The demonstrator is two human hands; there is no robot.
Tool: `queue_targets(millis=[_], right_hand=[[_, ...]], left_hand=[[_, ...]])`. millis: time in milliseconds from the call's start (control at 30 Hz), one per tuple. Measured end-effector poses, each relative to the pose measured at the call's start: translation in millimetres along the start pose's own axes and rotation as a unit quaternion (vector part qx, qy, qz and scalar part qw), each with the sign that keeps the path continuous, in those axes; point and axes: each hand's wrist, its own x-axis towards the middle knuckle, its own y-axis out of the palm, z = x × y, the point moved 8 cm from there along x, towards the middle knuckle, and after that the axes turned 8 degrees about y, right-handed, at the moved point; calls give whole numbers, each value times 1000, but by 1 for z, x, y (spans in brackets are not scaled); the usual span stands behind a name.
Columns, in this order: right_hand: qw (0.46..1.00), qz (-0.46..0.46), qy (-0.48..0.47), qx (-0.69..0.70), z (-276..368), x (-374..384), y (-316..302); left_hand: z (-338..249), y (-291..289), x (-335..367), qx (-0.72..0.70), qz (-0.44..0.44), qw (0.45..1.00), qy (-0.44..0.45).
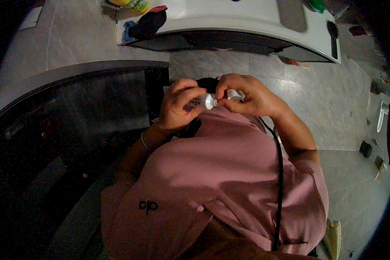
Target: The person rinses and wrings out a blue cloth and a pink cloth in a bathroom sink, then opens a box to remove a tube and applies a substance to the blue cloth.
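My left hand [177,106] is wrapped round a white squeeze tube [209,101] in front of my chest. The tube lies sideways, its narrow neck pointing right, and small dark print shows near the fingers. My right hand [253,97] is closed, with thumb and forefinger pinched at the tip of the neck. In its curled fingers sits a small white piece [234,94] that looks like the tube's cap. Whether the fingertips also hold something tiny at the neck is hidden.
Ahead is a white washbasin counter [203,19] with a dark cloth [149,24] at its left end, a yellow container [136,4] behind it and a black hairbrush [333,34] at the right end. A black cable [279,173] hangs down my pink shirt. Grey tiles [307,99] lie to the right.
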Motion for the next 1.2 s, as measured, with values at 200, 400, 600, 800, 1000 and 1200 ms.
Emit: queue_targets(millis=[200,400,600,800,1000,1200], right_hand=[[998,60,14,0,-5,1,1],[997,42,61,30,-11,5,8],[998,-3,61,9,-7,8,14],[998,-36,49,-14,-5,11,14],[995,-61,35,-70,1,11,7],[986,-108,4,-126,7,9,-3]], left_hand=[[-7,5,10,-5,23,1000,18],[-3,3,8,-16,26,999,12],[3,-6,2,-11,16,1000,10],[9,-16,-3,-2,4,1000,-17],[11,-16,2,3,-11,1000,-15],[7,-5,14,52,57,997,-19]])
